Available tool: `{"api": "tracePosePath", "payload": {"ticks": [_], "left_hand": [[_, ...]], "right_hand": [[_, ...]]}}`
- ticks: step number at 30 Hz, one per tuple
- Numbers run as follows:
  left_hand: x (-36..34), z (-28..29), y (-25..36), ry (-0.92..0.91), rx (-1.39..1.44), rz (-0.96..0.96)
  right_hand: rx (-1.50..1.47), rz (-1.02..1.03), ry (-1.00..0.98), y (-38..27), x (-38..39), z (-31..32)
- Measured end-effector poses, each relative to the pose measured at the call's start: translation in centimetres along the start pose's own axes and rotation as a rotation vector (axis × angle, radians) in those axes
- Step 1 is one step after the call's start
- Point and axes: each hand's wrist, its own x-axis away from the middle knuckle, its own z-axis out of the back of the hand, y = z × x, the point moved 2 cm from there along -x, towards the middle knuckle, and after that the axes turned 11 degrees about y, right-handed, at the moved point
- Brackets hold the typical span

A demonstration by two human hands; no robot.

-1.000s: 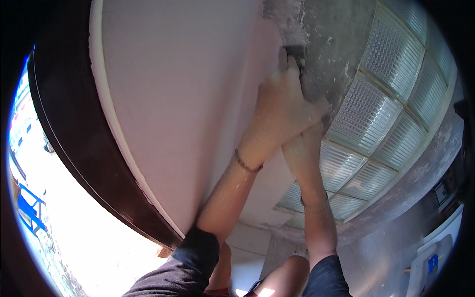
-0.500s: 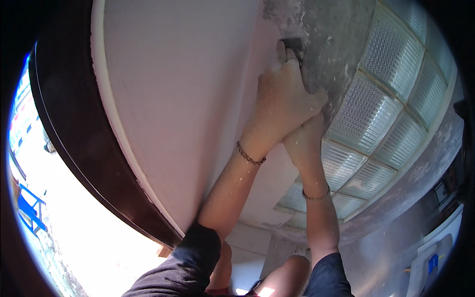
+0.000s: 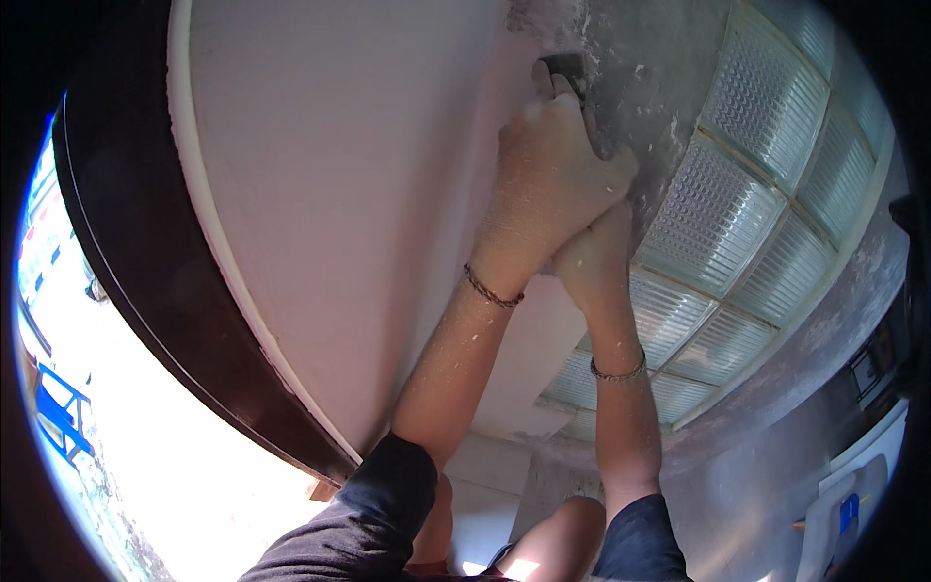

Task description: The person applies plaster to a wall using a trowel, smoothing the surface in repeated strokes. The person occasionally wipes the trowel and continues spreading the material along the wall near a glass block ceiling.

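Observation:
My left hand (image 3: 558,175) is closed over a dark, flat tool (image 3: 572,73), its fingertips pressed on the tool against a patchy grey strip of wall (image 3: 650,78) beside smooth pink-white paint (image 3: 339,145). My right hand (image 3: 596,257) is tucked directly beneath the left, closed, its fingers hidden; what it grips cannot be made out. Pale dust and flecks coat both hands and forearms, and each wrist wears a bracelet.
Glass blocks (image 3: 727,233) fill the wall to the right. A dark curved frame (image 3: 126,194) edged in white runs down the left, past it a blue metal stand (image 3: 63,412) in bright light. A grey piece with a blue object (image 3: 849,509) lies at lower right. My bare knee (image 3: 562,543) shows below.
Both hands and the dark tool have moved steadily upward along the grey strip, away from me, keeping the same stacked hold.

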Motion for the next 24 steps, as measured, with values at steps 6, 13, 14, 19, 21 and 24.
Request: {"api": "tracePosePath", "payload": {"ticks": [6,13,14,19,21,24], "left_hand": [[4.2,-0.4,-1.7,0.251,0.205,0.196],[8.1,-2.7,-5.8,0.348,-0.183,-0.161],[8.6,-3.3,-6.1,0.327,-0.262,-0.276],[10.3,-5.5,-7.7,0.158,-0.319,-0.342],[10.5,-5.5,-8.3,0.151,-0.348,-0.363],[10.1,-4.8,-9.2,0.222,-0.403,-0.358]], "right_hand": [[0.005,0.088,0.281,1.6,2.7,2.9],[-0.132,-0.255,0.277,2.7,5.6,7.8],[-0.165,-0.252,0.284,3.0,5.5,8.1],[-0.028,-0.245,0.236,3.8,6.4,9.1],[0.000,-0.258,0.203,4.1,7.0,9.2],[0.022,-0.211,0.148,4.8,7.2,8.7]]}}
